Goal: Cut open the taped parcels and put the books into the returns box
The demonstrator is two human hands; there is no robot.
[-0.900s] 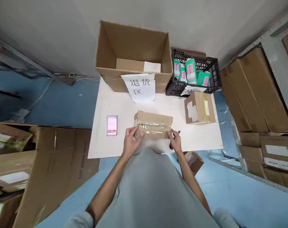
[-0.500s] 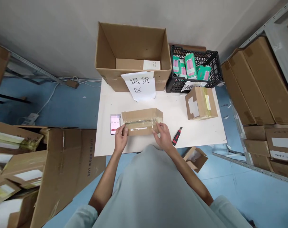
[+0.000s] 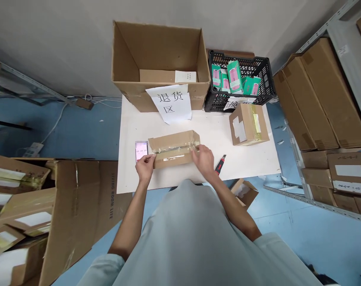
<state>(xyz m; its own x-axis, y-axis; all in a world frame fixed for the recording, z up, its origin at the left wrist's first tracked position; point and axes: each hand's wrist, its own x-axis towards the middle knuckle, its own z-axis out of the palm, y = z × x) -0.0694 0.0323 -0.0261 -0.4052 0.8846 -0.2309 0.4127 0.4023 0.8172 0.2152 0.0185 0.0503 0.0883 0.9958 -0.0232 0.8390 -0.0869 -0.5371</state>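
Observation:
A long taped cardboard box lies near the table's front edge, with a dark, apparently slit line along its top seam. My left hand grips the box's left end, thumb and fingers closed at the corner. At the opposite end, my right hand has its fingers bent in against the tape and flap edge; its fingertips are partly hidden. A phone with a timer on its screen lies just behind my left hand. The red and black utility knife rests to the right of my right hand, partly covered by my wrist.
On the white table stand a large open carton with a paper sign, a black crate of green and pink packages, and a taped box. Left is a big carton of parcels; right, shelves with boxes.
The view has shifted slightly. My right hand has closed in on the box's right end, and my left hand has moved to its left corner. The box is tilted slightly more.

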